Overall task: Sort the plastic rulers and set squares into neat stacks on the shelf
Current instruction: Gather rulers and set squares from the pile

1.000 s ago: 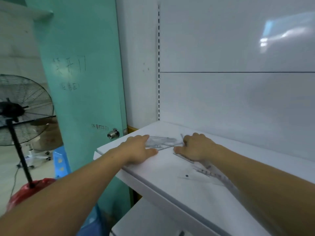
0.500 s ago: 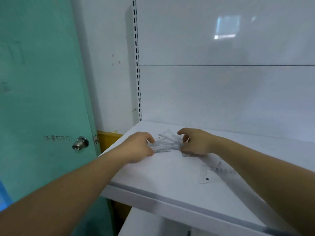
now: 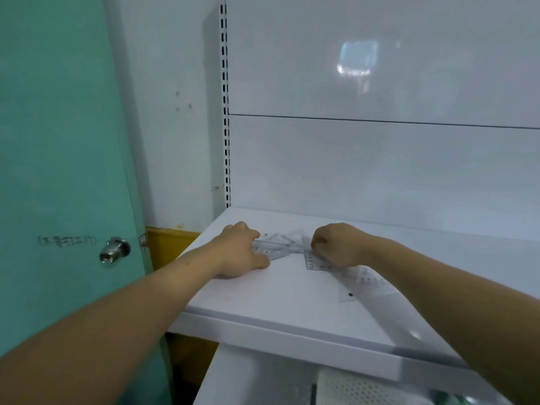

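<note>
Several clear plastic set squares (image 3: 280, 244) lie fanned and overlapping on the white shelf (image 3: 280, 299), between my two hands. My left hand (image 3: 242, 251) rests on their left ends, fingers curled over the plastic and thumb flat on the shelf. My right hand (image 3: 336, 244) has its fingers curled down onto the right side of the pile and onto the end of a clear ruler (image 3: 318, 263). More clear rulers (image 3: 365, 282) stretch from under my right wrist toward the shelf's front right. Whether either hand grips a piece is hidden by the fingers.
A white back panel (image 3: 380, 165) closes the shelf behind, with a slotted upright (image 3: 225, 112) at its left. A teal door (image 3: 58, 171) with a metal knob (image 3: 114, 249) stands left of the shelf. A lower white shelf (image 3: 248, 381) sits below.
The view has swung right and closer; the fan seen earlier is out of sight. My hands have drawn a little apart, spreading the set squares between them, and the right fingers curled down.
</note>
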A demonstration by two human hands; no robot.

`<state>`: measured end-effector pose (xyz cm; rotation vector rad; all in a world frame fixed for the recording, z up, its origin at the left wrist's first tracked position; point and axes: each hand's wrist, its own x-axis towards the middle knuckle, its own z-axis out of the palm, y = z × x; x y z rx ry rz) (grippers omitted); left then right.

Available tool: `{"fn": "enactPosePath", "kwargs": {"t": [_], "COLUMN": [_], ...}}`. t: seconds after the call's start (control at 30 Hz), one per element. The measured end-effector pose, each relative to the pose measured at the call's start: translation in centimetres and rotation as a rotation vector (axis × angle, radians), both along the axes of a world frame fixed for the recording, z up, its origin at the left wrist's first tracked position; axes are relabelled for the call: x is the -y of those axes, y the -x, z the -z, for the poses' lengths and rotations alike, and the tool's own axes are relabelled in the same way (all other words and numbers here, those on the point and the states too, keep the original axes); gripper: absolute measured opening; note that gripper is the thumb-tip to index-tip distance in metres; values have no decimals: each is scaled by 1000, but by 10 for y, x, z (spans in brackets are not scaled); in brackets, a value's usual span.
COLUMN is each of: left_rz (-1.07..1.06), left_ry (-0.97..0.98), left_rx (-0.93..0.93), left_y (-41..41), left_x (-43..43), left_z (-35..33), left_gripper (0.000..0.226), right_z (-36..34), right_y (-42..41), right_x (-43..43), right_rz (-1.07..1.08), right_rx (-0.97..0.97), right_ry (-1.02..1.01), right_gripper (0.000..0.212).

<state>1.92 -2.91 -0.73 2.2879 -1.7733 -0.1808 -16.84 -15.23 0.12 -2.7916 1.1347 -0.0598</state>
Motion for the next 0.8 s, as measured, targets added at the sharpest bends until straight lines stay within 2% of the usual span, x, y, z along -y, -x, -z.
{"fn": "enactPosePath", "kwargs": {"t": [0.13, 0.27, 0.33, 0.47, 0.67, 0.8], "left_rz": [-39, -61, -81, -117, -76, -56], "left_ry": [67, 64, 65, 102, 156, 182], "left_rx": [-34, -30, -74, -125, -102, -113], "left_y": [-2, -8, -10, -7, -2, 3], "left_x": [-5, -9, -10, -13, -16, -17], "left_z": [0, 1, 3, 5, 1, -1], "left_gripper": [65, 65, 65, 64, 60, 61], "right_z": [5, 3, 2, -2, -5, -16], "right_y": [1, 0, 0, -2, 10, 27], "right_x": [3, 7, 8, 7, 11, -1], "right_rz": [13, 39, 64, 182, 232, 229], "right_rx": [11, 0, 54, 213, 600, 654], "right_ry": [-49, 36, 5, -180, -383, -355], "right_gripper": [39, 30, 31, 58, 20, 25]}}
